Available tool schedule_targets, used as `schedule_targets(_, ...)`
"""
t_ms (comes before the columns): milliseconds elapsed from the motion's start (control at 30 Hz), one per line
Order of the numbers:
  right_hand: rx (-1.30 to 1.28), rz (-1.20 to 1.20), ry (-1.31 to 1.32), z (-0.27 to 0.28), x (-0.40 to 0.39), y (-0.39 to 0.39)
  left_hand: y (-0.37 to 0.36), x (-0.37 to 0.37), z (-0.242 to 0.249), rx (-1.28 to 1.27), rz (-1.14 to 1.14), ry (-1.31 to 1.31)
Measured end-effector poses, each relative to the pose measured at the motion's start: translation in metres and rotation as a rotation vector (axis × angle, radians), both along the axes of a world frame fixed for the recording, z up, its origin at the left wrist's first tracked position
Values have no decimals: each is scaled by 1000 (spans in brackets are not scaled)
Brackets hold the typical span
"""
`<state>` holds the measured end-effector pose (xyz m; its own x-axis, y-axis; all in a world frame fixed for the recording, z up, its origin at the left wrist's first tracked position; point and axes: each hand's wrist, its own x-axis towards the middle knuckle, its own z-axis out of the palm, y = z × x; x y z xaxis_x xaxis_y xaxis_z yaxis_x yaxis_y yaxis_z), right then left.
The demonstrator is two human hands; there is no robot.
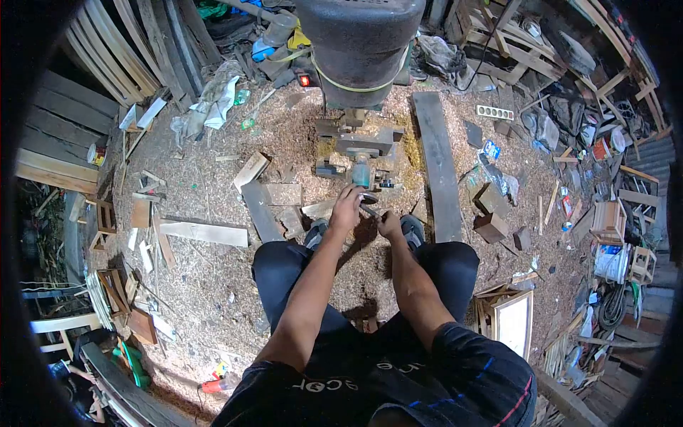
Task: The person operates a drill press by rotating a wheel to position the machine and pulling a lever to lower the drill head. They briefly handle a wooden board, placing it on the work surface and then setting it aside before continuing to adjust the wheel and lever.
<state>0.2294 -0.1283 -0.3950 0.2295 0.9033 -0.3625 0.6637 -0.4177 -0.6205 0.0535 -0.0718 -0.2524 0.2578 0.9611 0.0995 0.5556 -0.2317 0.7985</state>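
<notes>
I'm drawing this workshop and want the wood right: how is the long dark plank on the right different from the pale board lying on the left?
Colour: the dark plank is grey, but the pale board is creamy.
Size: the dark plank looks longer and wider than the pale board.
Direction: the dark plank runs up and down the picture; the pale board lies sideways.
Both lie flat on the littered floor.

Blocked straight ahead by the metal bars (373, 147) and the bulky dark casing (359, 57) beyond, and hemmed in at the near side by both knees (281, 263). Passable rightward over a narrow strip of floor (410, 160) before the long plank (437, 164), then the wooden blocks (491, 228); roomier leftward, past the short dark plank (260, 211), over shavings (199, 178) up to the pale board (204, 233).
</notes>
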Motion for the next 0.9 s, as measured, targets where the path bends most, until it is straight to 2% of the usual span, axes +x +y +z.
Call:
schedule_targets(167, 30, 18, 56, 9, -6, -2, -1, -4, 4, 34, 8, -25)
schedule_targets(333, 14, -20, -14, 27, -18, -6, -1, -7, 12, 56, 7, -13)
schedule_targets(433, -77, -99, -52, 79, -31, -5, 7, -12, -6, 41, -40, -54)
schedule_targets(500, -102, -95, -156, 105, -32, 5, 11, -13, 7, 59, 37, -84)
schedule_targets(600, 433, -232, -91, 132, -35, 43, 16, -9, 57, 84, 131, -126)
schedule_targets(667, 615, -263, 42, 172, -39, 64, 13, -6, 93, 95, 176, -133)
schedule_targets(767, 870, -204, -1, 238, -41, 71, 15, -12, 113, 187, 174, -218)
schedule_targets(833, 956, -201, 66, 295, -32, 76, 21, -18, 162, 360, 185, -288)
schedule_targets(900, 1108, -187, 86, 361, -17, 93, 34, -20, 233, 496, 294, -310)
